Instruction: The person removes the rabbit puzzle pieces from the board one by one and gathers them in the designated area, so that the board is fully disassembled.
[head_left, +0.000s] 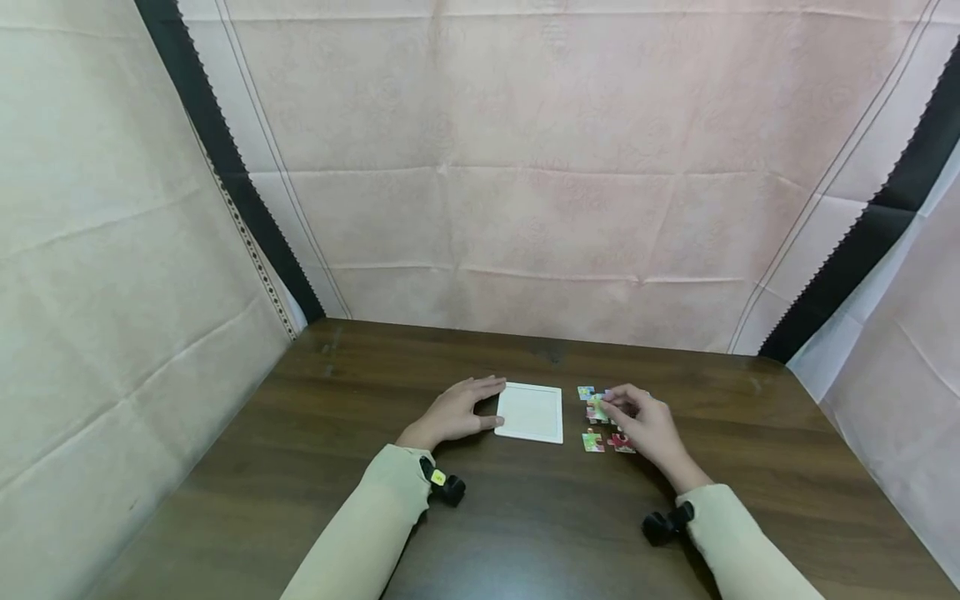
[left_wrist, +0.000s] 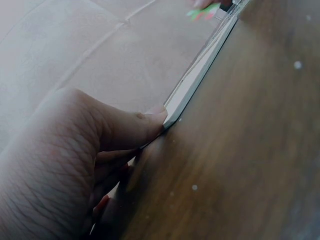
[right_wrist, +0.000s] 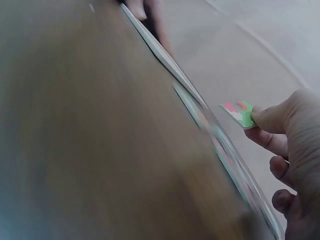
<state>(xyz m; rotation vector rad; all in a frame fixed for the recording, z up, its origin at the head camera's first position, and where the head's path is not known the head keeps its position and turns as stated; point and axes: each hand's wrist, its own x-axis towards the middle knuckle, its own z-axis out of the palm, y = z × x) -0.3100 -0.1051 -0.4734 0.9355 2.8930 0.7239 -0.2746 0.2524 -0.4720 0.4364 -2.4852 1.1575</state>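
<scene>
A white square puzzle tray [head_left: 529,412] with a raised rim lies flat on the table, its inside bare. My left hand [head_left: 453,410] rests at its left side, fingers fairly straight toward the far corner and thumb at the near corner. In the left wrist view the thumb tip touches the tray's edge [left_wrist: 192,82]. Between thumb and index finger, my right hand [head_left: 647,423] pinches a green, pink and white jigsaw piece [right_wrist: 240,115], raised above the table. Under and around that hand lie several loose colourful jigsaw pieces [head_left: 593,442], some partly hidden by it.
The brown wood-grain table [head_left: 510,525] reaches back to a pale cloth backdrop [head_left: 555,183]. More pale cloth [head_left: 97,317] hangs on both sides. A black wrist camera [head_left: 453,490] is strapped to the left sleeve, another [head_left: 658,528] to the right.
</scene>
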